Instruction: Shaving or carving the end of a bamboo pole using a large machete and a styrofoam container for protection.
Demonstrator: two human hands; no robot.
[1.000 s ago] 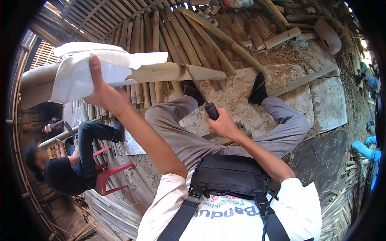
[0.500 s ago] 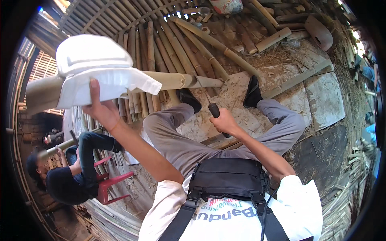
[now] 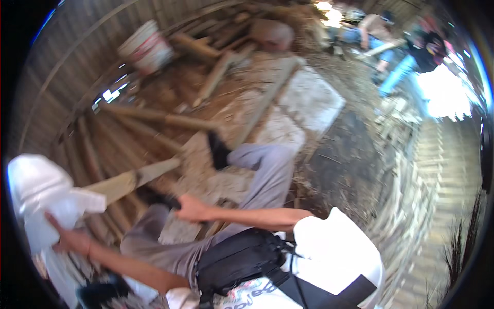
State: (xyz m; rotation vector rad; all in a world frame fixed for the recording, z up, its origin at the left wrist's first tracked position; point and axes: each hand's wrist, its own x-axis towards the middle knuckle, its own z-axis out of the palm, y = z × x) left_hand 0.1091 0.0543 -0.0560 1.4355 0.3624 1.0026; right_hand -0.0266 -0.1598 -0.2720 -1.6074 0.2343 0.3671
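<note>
My left hand [image 3: 72, 239] is closed on a bulky white thing [image 3: 38, 185] at the left, its thumb lying over the near face. The kind of thing is unclear. Out from behind it, slanting up to the right, comes a bamboo pole [image 3: 119, 186]. My right hand [image 3: 193, 208] grips the dark handle of a bladed tool [image 3: 170, 201] near the pole's far end. Blur hides most of the blade. My bent legs [image 3: 265, 175] in grey trousers are spread on either side, with a dark shoe [image 3: 218, 150] beyond.
Several bamboo poles [image 3: 170, 121] lie fanned out ahead, near a white bucket [image 3: 146, 47]. Pale slabs [image 3: 314, 98] and a dark mat [image 3: 339, 159] cover the ground to the right. Two other people [image 3: 424, 54] work at the far right. Bamboo strips [image 3: 396, 206] lie along the right side.
The view has swung right, so the pole, white thing and both hands now sit farther left and lower. Both hands keep their grips. People at the far right have come into view.
</note>
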